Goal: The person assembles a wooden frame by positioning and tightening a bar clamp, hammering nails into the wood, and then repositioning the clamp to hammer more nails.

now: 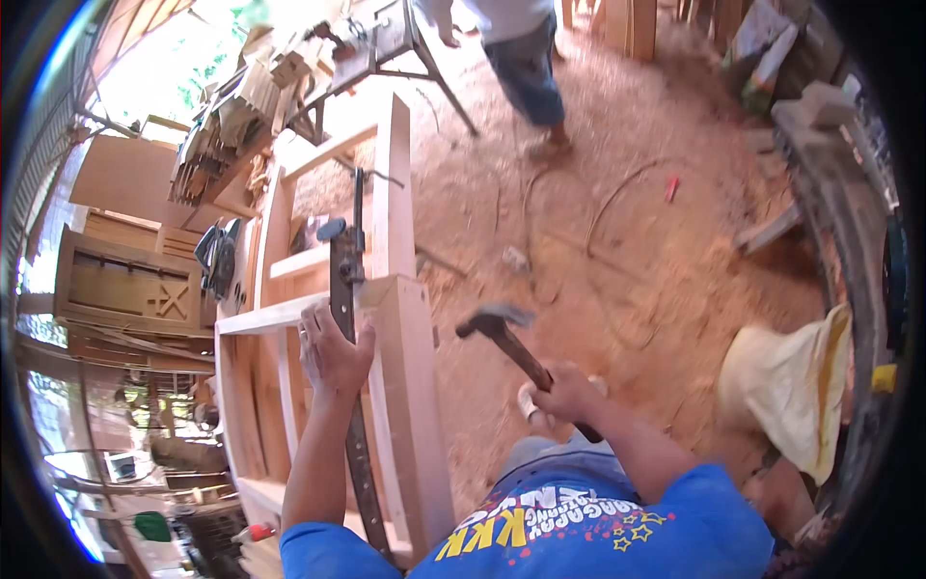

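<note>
- Left hand (336, 347) is laid over the bar clamp (345, 275), fingers spread on one side of the bar and thumb sticking out on the other. Can't tell how firmly it's pressing, if at all.
- Right hand (571, 394) has a fist wrapped around the wooden handle of a claw hammer (519, 353). The hammer's head is up and slightly blurry, off to the side of the woodwork and well apart from the clamp.
- The clamp runs lengthwise along a pale wooden frame (413, 376), which has long rails and crosspieces and sits on the person's left. The round blue-grey piece of the clamp is just beyond the fingertips.
- Past the frame's left edge there's a power tool (220, 259), and further left a panelled wooden door (130, 289) with a cross-shaped detail.
- Up top, a messy pile of wood offcuts (231, 116) next to a metal-legged table (386, 63).
- Another person (526, 82) in rolled-up jeans is on the dusty floor (617, 261), near that table.
- Over on the right, a cream sack (776, 391), plus a small red thing (672, 188) lying further out on the floor.
</note>
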A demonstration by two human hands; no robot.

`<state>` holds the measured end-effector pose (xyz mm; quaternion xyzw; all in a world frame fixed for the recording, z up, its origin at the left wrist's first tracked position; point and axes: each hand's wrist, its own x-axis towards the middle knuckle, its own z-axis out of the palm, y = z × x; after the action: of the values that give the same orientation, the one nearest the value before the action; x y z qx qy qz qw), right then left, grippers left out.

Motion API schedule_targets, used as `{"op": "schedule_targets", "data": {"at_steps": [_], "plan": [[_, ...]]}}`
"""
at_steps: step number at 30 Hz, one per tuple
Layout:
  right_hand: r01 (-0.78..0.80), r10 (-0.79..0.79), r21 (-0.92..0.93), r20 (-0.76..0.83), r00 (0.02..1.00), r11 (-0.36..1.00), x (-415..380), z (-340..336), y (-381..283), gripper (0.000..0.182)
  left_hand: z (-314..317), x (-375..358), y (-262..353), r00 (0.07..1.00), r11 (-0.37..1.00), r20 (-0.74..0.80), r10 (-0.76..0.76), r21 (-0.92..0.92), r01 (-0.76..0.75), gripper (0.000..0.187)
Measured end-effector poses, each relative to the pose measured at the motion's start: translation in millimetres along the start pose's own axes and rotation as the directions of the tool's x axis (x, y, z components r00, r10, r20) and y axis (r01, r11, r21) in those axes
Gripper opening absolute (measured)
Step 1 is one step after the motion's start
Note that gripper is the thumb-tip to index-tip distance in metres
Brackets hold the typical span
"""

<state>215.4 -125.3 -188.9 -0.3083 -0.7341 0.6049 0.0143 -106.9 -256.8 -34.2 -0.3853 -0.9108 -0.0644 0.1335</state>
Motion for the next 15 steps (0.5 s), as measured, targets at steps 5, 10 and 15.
{"op": "schedule_targets", "data": {"at_steps": [5, 10, 15], "plan": [[-0.069, 0.05, -0.209, -0.096, 0.994, 0.976, -53.8, -45.3, 18.6, 0.036, -15.5, 3.2, 67.5, 0.993, 0.991, 0.072, 0.095, 0.085, -0.101, 0.079], [-0.134, 0.099, -0.357, -0.114, 0.988, 0.924, -80.7, -73.7, 12.8, 0.036, 13.4, 27.0, 83.1, 0.988, 0.986, 0.122, -0.09, 0.148, 0.071, 0.071], [-0.178, 0.148, -0.408, -0.103, 0.984, 0.896, -86.8, -78.5, 35.2, 0.037, 24.7, 30.0, 70.1, 0.997, 0.999, -0.073, 0.031, 0.039, -0.028, 0.056]]}}
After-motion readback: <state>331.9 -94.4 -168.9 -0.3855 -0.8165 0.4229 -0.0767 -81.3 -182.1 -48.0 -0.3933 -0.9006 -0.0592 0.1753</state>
